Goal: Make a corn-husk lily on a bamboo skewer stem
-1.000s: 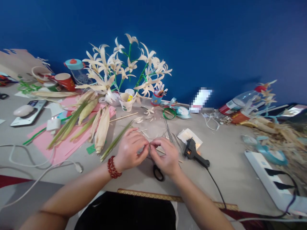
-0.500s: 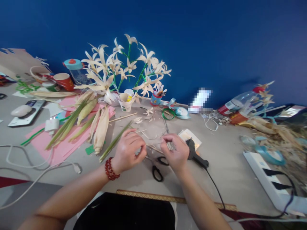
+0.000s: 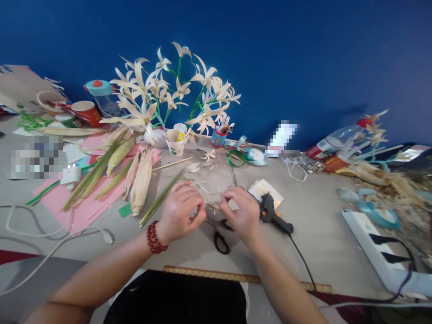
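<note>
Above the near middle of the table, my left hand (image 3: 183,209) has its thumb and forefinger closed in a pinch. Facing it from a short way to the right is my right hand (image 3: 241,213), pinched in the same manner. Whatever lies between the fingertips is too thin or too hidden to make out. Beneath and between the hands, scissors (image 3: 222,243) with black handles lie partly covered by my right hand. A black glue gun (image 3: 275,217) rests just right of that hand. Left of my left hand is a long green husk strip (image 3: 160,200).
Husk flowers (image 3: 182,90) on green stems stand at the back beside a paper cup (image 3: 175,143). Dried corn husks (image 3: 141,180) and pink paper (image 3: 87,211) lie to the left. At right are a power strip (image 3: 367,247) and a plastic bottle (image 3: 332,139).
My right hand has shifted slightly left, narrowing the gap to my left hand, which stays nearly in place. Both remain pinched.
</note>
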The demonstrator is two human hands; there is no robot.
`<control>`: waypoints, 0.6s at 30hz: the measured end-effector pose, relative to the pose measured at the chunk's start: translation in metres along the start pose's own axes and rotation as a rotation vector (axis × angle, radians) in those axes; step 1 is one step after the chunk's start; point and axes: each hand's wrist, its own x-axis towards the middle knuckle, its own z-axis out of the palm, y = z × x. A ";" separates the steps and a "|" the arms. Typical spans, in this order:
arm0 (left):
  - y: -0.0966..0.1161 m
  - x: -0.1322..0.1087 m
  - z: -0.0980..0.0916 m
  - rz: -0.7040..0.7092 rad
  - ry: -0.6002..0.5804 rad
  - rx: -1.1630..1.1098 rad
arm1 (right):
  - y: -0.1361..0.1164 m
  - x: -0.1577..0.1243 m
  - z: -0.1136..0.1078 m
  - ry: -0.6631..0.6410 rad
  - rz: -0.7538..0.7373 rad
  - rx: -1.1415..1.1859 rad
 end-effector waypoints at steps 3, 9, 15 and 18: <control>0.000 0.000 -0.001 -0.017 0.002 -0.005 | -0.001 0.002 -0.004 -0.002 0.035 0.043; 0.003 0.001 0.000 -0.009 -0.018 -0.016 | -0.014 -0.003 0.009 -0.203 0.031 0.080; 0.002 -0.001 0.002 -0.011 -0.002 -0.019 | -0.009 -0.004 0.009 -0.158 0.062 0.006; 0.000 -0.001 0.002 -0.020 0.025 -0.024 | -0.004 -0.003 0.003 -0.109 0.096 -0.063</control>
